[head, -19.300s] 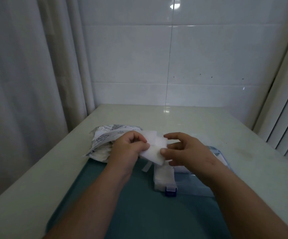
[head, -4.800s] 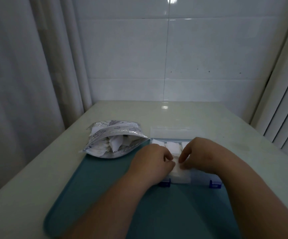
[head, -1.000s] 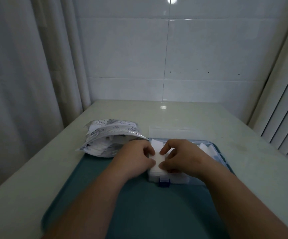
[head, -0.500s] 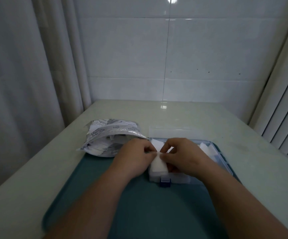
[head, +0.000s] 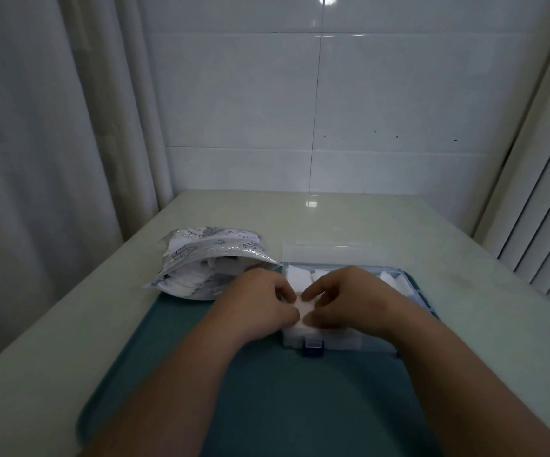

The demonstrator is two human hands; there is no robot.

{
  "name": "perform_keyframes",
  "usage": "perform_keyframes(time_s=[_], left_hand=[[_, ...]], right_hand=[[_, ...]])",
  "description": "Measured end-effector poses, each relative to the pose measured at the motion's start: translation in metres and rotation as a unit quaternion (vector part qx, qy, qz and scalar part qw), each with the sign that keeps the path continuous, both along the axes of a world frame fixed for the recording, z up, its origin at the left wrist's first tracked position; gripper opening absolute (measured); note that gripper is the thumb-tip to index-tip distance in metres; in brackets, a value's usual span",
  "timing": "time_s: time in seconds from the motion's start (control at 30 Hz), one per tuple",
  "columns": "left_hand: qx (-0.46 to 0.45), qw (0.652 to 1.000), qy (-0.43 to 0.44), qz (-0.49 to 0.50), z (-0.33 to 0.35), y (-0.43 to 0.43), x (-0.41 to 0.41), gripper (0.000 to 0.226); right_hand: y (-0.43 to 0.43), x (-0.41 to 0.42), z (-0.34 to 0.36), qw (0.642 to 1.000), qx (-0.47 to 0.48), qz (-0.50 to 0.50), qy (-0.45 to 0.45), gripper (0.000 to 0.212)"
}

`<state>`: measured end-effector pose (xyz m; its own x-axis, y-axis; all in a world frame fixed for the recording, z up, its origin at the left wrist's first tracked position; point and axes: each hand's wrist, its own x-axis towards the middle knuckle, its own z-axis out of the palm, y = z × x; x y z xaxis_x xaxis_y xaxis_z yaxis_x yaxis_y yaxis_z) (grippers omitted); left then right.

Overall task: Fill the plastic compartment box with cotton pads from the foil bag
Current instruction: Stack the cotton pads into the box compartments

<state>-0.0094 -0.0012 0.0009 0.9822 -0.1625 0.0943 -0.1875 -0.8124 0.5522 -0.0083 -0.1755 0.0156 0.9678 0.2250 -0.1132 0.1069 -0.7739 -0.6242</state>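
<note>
Lowered since before, left hand (head: 260,305) and right hand (head: 352,301) pinch a cotton pad (head: 304,307) at near-left corner of the box (head: 346,343); looks soft, light, floppy, so grip by edges.

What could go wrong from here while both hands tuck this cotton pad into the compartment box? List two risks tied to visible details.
1. The left hand and right hand both pinch the cotton pad at the near-left corner of the compartment box; it may bunch up and later block the lid.
2. The foil bag lies open close to the left wrist; a brush could spill pads onto the tray.
</note>
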Motion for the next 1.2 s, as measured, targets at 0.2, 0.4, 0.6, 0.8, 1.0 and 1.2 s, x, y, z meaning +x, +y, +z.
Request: perform_keyframes(time_s=[0.2,0.4,0.6,0.8,1.0,1.2], left_hand=[[0.037,0.999,0.017,-0.012,-0.001,-0.002,0.001,0.024],[0.058,0.998,-0.03,0.001,-0.001,0.002,-0.001,0.029],[-0.076,0.997,0.011,0.0,0.005,0.015,0.004,0.019],[0.108,0.973,-0.079,0.186,0.003,0.042,0.014,0.029],[0.17,0.955,-0.019,0.244,-0.009,0.052,0.016,0.046],[0.174,0.949,0.014,0.263,-0.013,0.063,0.024,0.05]], right_hand=[[0.005,0.0,-0.003,0.998,-0.057,0.009,-0.013,0.034],[0.004,0.001,-0.003,0.999,-0.041,0.001,-0.031,0.032],[0.002,0.004,-0.004,0.998,-0.028,-0.003,-0.054,0.018],[0.0,0.005,-0.004,0.994,0.021,-0.026,-0.1,0.007],[0.001,0.004,-0.005,0.995,0.002,-0.021,-0.097,0.007],[0.002,0.003,-0.005,0.995,-0.003,-0.019,-0.096,0.007]])
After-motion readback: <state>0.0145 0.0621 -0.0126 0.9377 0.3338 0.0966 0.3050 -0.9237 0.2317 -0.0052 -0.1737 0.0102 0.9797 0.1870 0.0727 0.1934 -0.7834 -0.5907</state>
